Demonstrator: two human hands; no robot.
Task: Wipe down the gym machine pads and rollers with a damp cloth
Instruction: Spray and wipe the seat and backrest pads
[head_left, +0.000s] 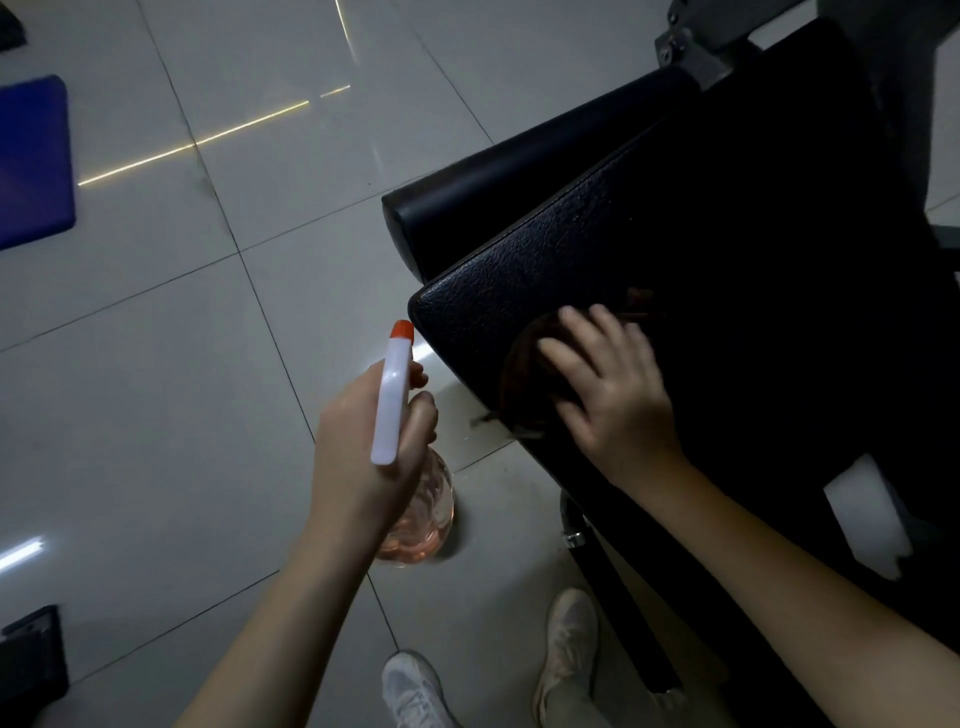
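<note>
A black textured machine pad (701, 249) fills the right side of the head view. Just beyond its far edge lies a smooth black roller (519, 176). My right hand (613, 395) presses flat, fingers spread, on a dark brown cloth (524, 364) near the pad's front corner; most of the cloth is hidden under the palm. My left hand (363, 436) grips a spray bottle (395, 395) with a white head, an orange nozzle tip and a clear pinkish body, held over the floor left of the pad, nozzle pointing away.
Pale glossy floor tiles (182, 364) spread left. A blue mat (31, 161) lies at the far left. A grey metal bracket (696, 47) joins the roller at top. A white label (867, 514) sits on the machine's side. My shoes (415, 691) stand below beside the frame.
</note>
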